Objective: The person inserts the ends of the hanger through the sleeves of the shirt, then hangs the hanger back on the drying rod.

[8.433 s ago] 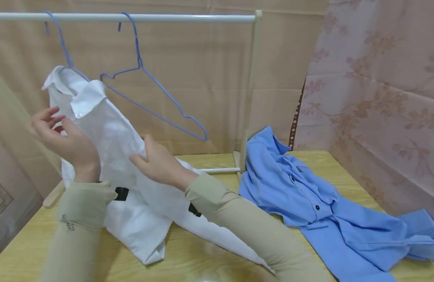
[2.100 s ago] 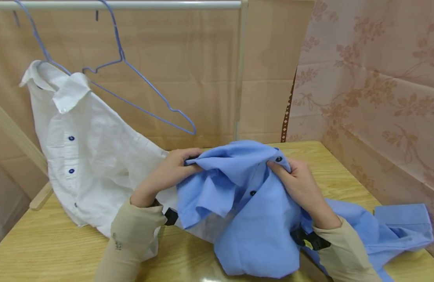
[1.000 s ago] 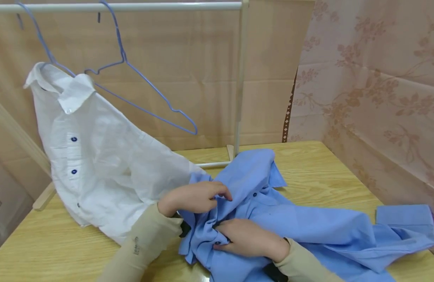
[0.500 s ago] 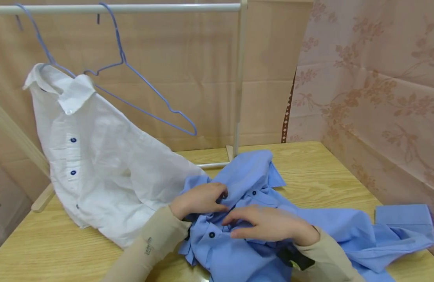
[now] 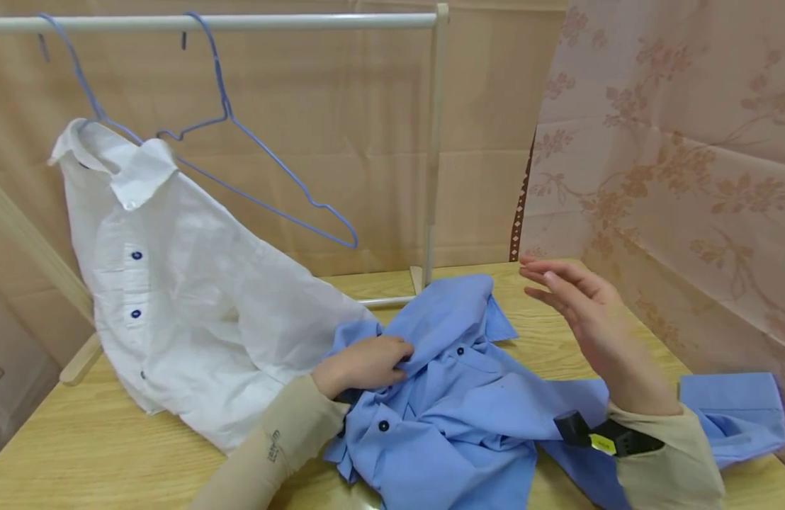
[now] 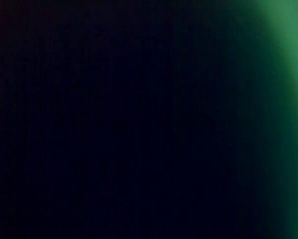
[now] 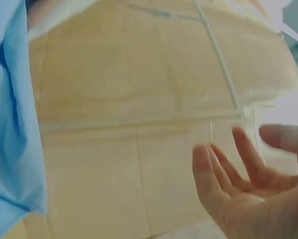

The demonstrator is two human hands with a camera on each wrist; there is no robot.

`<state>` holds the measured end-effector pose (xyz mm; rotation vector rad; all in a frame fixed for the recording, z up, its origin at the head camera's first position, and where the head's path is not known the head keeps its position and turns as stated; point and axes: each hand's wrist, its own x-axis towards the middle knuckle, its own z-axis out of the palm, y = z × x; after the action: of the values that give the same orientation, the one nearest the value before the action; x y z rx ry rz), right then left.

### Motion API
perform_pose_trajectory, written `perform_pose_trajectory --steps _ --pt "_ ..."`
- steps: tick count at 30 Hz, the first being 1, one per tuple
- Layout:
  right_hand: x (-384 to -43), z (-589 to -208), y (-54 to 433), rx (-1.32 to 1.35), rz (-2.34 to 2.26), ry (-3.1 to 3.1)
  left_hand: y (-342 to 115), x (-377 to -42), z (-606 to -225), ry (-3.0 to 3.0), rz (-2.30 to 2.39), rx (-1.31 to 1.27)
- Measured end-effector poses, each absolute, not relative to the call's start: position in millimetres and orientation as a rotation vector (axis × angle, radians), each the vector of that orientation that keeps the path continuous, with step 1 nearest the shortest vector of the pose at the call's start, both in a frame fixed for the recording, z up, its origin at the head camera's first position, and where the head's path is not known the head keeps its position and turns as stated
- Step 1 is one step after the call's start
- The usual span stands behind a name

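A blue button shirt (image 5: 469, 411) lies rumpled on the table, its collar (image 5: 456, 297) toward the back. My left hand (image 5: 367, 365) is low over the shirt's front, fingers curled at the cloth near the collar; the thumb is hidden. The left wrist view is dark, with only a green edge. My right hand (image 5: 590, 312) is raised to the right of the shirt, touching nothing. In the right wrist view its fingers are spread and loosely bent. A white shirt (image 5: 195, 304) hangs by its collar from a blue hanger (image 5: 80, 74) at left.
A second blue hanger (image 5: 271, 145) hangs bare from the white rail (image 5: 316, 21), tilted down to the right. The rack's post (image 5: 436, 156) stands behind the blue shirt. The white shirt's lower part spreads over the wooden table (image 5: 99, 439). A floral curtain (image 5: 686, 177) borders the right.
The blue shirt, lifted in both hands about two seconds ago, is down on the table. My right hand has left it and risen right. Earlier both hands were at the white shirt.
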<state>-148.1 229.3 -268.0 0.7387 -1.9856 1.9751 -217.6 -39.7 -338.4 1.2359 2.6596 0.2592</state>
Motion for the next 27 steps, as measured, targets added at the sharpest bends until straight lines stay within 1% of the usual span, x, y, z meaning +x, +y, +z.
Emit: perform_pose_trajectory --steps 5,9,14,18,22,27 --pt "-158 -272 247 0.6 2.195 -1.811 -39 -218 -337 2.66 0.285 1.258" --pt "-165 -278 258 0.549 2.269 -1.789 -37 -217 -334 2.695 0.298 1.239" --pt "-177 -287 260 0.378 2.154 -2.103 -26 -221 -324 2.728 0.316 1.125" --pt "-186 -297 261 0.222 2.04 -2.345 -12 -230 -317 2.707 0.257 1.097" --pt "-192 -306 262 0.12 2.006 -2.419 5 -238 -313 2.724 0.193 1.102" --pt "-196 -316 254 0.027 1.953 -2.539 24 -239 -319 2.828 0.135 1.055"
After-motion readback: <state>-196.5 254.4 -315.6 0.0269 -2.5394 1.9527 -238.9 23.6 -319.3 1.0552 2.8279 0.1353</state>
